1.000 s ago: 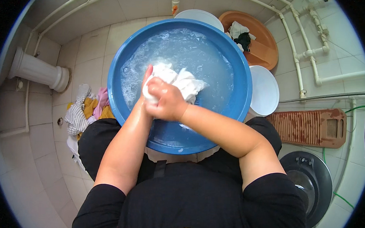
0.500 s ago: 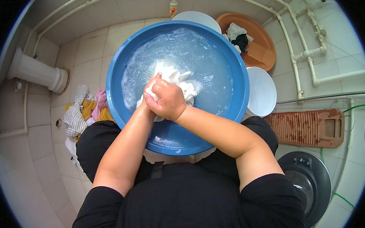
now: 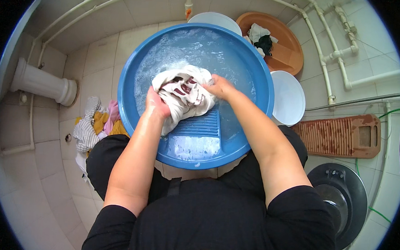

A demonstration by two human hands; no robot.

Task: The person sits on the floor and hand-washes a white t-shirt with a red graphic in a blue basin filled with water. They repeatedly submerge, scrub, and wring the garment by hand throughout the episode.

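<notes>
Between my hands is a wet, bunched white garment [image 3: 192, 107] with a dark red print facing up. My left hand [image 3: 157, 104] grips its left edge, the fingers partly hidden under the cloth. At its upper right edge, my right hand [image 3: 219, 87] pinches the fabric. The garment is above soapy water in a big blue basin [image 3: 264, 133], partly over the ribbed washboard [image 3: 195, 134] moulded into the basin's near side.
Striped, yellow and pink clothes [image 3: 93, 124] lie on the floor at left. White basins [image 3: 286, 98] and a brown basin [image 3: 285, 48] with clothes stand behind and to the right. A brown washboard [image 3: 337, 136] and a black basin [image 3: 336, 200] are at right.
My hands were clasped together, squeezing the garment. They have moved apart, and the cloth is spread between them with its dark print showing. The basin's ribbed part is now visible.
</notes>
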